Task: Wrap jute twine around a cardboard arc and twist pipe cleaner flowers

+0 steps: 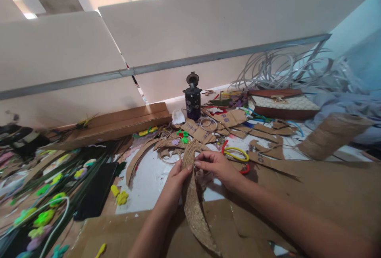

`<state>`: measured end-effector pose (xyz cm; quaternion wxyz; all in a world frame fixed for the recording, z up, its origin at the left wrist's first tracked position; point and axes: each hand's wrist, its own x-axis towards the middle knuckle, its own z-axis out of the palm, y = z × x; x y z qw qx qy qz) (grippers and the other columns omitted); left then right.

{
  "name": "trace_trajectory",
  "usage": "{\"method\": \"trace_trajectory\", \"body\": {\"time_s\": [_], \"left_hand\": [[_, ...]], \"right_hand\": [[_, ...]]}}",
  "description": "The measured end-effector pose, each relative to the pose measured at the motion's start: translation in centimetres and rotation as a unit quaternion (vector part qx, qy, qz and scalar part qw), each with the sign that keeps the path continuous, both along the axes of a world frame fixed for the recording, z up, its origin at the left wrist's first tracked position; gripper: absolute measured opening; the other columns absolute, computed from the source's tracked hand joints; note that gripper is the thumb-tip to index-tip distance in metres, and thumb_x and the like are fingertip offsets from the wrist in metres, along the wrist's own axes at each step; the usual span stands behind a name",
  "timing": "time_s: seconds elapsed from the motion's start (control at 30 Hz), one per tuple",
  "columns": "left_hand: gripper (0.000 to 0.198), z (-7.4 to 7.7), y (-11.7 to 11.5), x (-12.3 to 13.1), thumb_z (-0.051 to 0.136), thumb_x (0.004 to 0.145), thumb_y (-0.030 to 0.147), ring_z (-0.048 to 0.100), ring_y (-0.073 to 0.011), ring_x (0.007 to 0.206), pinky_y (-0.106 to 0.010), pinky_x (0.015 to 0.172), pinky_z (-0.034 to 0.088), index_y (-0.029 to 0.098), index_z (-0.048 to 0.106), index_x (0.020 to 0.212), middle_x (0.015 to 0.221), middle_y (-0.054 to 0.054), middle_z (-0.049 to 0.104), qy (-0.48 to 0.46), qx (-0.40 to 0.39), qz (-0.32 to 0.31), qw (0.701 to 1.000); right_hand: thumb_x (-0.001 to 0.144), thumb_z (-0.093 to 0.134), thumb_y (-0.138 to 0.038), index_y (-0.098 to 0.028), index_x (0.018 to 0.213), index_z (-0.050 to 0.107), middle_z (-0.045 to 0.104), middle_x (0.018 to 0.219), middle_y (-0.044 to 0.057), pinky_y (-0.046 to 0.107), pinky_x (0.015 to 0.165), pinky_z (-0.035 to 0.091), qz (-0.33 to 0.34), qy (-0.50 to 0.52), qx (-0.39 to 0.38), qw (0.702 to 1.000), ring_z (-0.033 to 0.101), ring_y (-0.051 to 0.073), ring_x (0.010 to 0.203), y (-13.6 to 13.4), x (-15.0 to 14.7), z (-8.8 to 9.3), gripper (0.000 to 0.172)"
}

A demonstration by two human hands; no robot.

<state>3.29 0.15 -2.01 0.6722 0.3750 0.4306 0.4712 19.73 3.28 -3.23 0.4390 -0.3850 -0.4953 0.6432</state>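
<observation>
A curved, pointed strip covered in brown twine-like cord stands upright over the cardboard, its tip toward me. My left hand is closed round its left edge, thumb pressed on the front. On the other side, my right hand is closed with thumb and fingertips pinching at the strip's right edge; any loose cord end there is too small to make out. Just behind the right hand lies a red and yellow looped handle. Small green and red craft pieces and a bare curved cardboard strip lie beyond my left hand.
A dark bottle with its lid up stands at the back. Cardboard scraps, a handbag, a brown roll and coiled pale tubing crowd the right. Left are a black flat object and bright fuzzy flowers.
</observation>
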Motion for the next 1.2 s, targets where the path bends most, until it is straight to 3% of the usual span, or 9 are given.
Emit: {"method": "trace_trajectory", "body": {"time_s": [0.23, 0.37, 0.47, 0.73, 0.93, 1.07, 1.2], "left_hand": [[0.036, 0.0, -0.2, 0.0, 0.073, 0.081, 0.031, 0.067, -0.0189, 0.072, -0.028, 0.071, 0.051, 0.019, 0.067, 0.115, 0.097, -0.006, 0.076, -0.004, -0.003, -0.034, 0.999], [0.034, 0.3, -0.2, 0.0, 0.073, 0.082, 0.028, 0.068, -0.0212, 0.090, -0.027, 0.081, 0.050, 0.020, 0.070, 0.115, 0.107, -0.006, 0.075, 0.011, 0.039, -0.033, 0.999], [0.034, 0.4, 0.0, 0.0, 0.074, 0.080, 0.029, 0.068, -0.0231, 0.096, -0.027, 0.082, 0.050, 0.019, 0.072, 0.112, 0.106, -0.006, 0.075, 0.002, 0.027, -0.014, 1.000], [0.027, 0.0, 0.1, 0.0, 0.077, 0.076, 0.030, 0.065, -0.0173, 0.069, -0.025, 0.064, 0.050, 0.017, 0.070, 0.098, 0.082, -0.004, 0.073, -0.028, -0.010, 0.020, 0.999], [0.034, -0.4, 0.3, -0.3, 0.082, 0.070, 0.030, 0.065, -0.0162, 0.066, -0.024, 0.065, 0.050, 0.016, 0.070, 0.099, 0.079, -0.003, 0.073, -0.040, -0.035, 0.013, 0.999], [0.034, -0.4, 0.4, -0.4, 0.082, 0.070, 0.030, 0.066, -0.0155, 0.063, -0.024, 0.064, 0.051, 0.017, 0.071, 0.099, 0.076, -0.002, 0.074, -0.041, -0.048, 0.025, 0.998], [0.035, -0.4, 0.5, -0.4, 0.080, 0.072, 0.029, 0.068, -0.0164, 0.066, -0.024, 0.063, 0.052, 0.017, 0.071, 0.103, 0.082, -0.004, 0.076, -0.054, -0.054, 0.019, 0.997]], "right_hand": [[0.068, 0.079, -0.040, -0.018, 0.070, 0.067, 0.061, 0.065, -0.001, 0.027, 0.060, 0.038, -0.014, -0.018, 0.021, 1.000, 0.052, 0.014, 0.061, -0.1, 0.0, 0.0, 0.025], [0.069, 0.078, -0.039, -0.018, 0.069, 0.065, 0.061, 0.066, -0.001, 0.027, 0.061, 0.039, -0.025, -0.017, 0.033, 0.999, 0.052, 0.014, 0.062, -0.2, 0.0, -0.1, 0.025], [0.073, 0.077, -0.045, -0.018, 0.075, 0.068, 0.064, 0.070, 0.000, 0.026, 0.059, 0.039, -0.012, -0.018, 0.030, 0.999, 0.053, 0.014, 0.062, -0.1, 0.0, -0.2, 0.029], [0.077, 0.073, -0.033, -0.018, 0.078, 0.069, 0.064, 0.073, 0.001, 0.028, 0.062, 0.042, 0.015, -0.095, 0.093, 0.991, 0.055, 0.017, 0.068, -0.3, -0.1, -0.6, 0.016], [0.077, 0.067, -0.029, -0.019, 0.074, 0.065, 0.060, 0.069, 0.000, 0.029, 0.064, 0.040, -0.022, -0.109, 0.122, 0.986, 0.053, 0.017, 0.068, -0.2, 0.0, -0.3, 0.011], [0.076, 0.069, -0.029, -0.020, 0.073, 0.064, 0.059, 0.070, 0.000, 0.029, 0.065, 0.039, -0.087, -0.091, 0.133, 0.983, 0.052, 0.018, 0.069, 0.5, 0.8, -0.2, 0.011], [0.080, 0.068, -0.038, -0.020, 0.063, 0.061, 0.055, 0.060, -0.001, 0.029, 0.060, 0.035, -0.096, -0.099, 0.114, 0.984, 0.049, 0.016, 0.060, 1.1, 1.3, -0.2, 0.026]]}}
